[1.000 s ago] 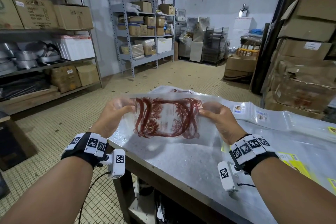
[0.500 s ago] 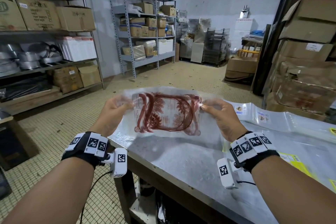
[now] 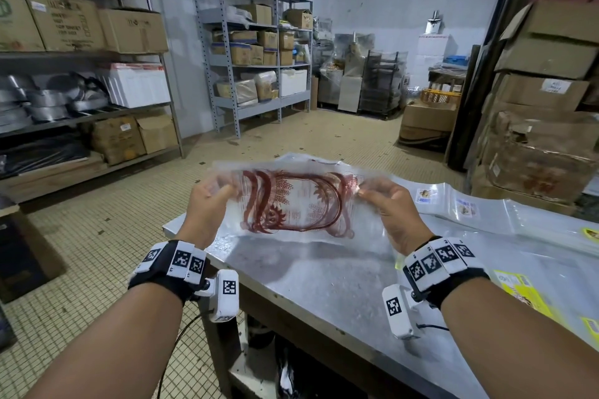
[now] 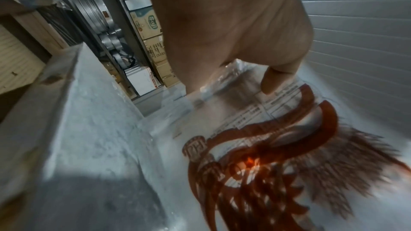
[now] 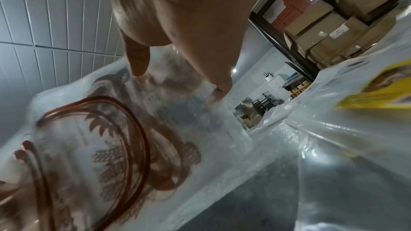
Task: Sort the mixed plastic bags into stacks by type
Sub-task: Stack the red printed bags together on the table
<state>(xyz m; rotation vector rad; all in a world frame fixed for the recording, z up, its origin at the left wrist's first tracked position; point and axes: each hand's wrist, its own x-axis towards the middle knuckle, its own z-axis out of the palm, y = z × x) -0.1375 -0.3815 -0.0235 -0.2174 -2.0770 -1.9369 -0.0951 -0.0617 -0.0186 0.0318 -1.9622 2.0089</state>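
A clear plastic bag with a dark red print (image 3: 293, 202) hangs in the air above the near left corner of the metal table (image 3: 324, 275). My left hand (image 3: 214, 194) pinches its left edge and my right hand (image 3: 377, 196) pinches its right edge. The left wrist view shows the red print (image 4: 278, 155) under my thumb (image 4: 271, 83). In the right wrist view the same bag (image 5: 106, 138) stretches away from my fingers (image 5: 138, 58). More clear bags with small labels (image 3: 466, 207) lie on the table to the right, along with yellow-printed bags (image 3: 522, 291).
Metal shelves with cardboard boxes (image 3: 256, 52) stand along the left and far walls. Stacked cardboard boxes (image 3: 544, 126) rise at the right, behind the table. A tiled floor (image 3: 107, 236) lies left of the table's edge.
Both hands have raised the red-printed bag a little and tilted it. The hands stay on its two side edges.
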